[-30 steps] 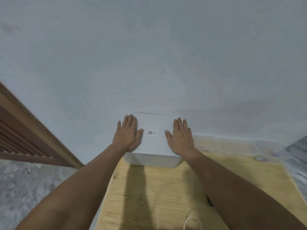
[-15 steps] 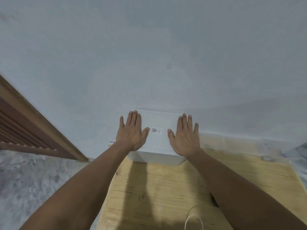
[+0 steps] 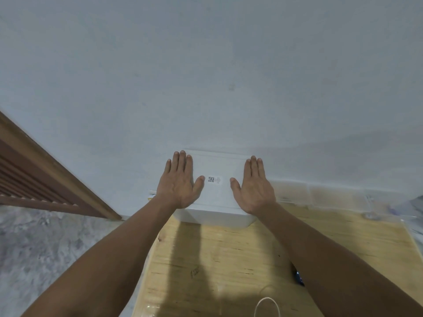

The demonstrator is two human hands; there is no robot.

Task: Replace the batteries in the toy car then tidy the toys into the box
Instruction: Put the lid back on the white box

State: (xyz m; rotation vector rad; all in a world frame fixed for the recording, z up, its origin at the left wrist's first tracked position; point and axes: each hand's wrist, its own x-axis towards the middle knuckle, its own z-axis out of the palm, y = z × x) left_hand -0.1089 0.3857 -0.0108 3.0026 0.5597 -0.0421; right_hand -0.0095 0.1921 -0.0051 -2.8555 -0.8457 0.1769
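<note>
Box point(image 3: 217, 191) lidded on wooden table point(image 3: 229, 259) against wall point(image 3: 206, 76); left hand point(image 3: 179, 181), right hand point(image 3: 255, 186) flat atop.

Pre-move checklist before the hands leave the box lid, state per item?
1. Lid on white box: ok, it looks flush.
2. Left hand holding nothing: ok, flat with fingers straight.
3. Right hand holding nothing: ok, flat.
4. Box fully on wooden table: ok, by the wall.
5. Toys inside box: cannot tell, lid hides them.
6. Table cleared: not ok, dark object beside right forearm, white cord loop at near edge.
</note>
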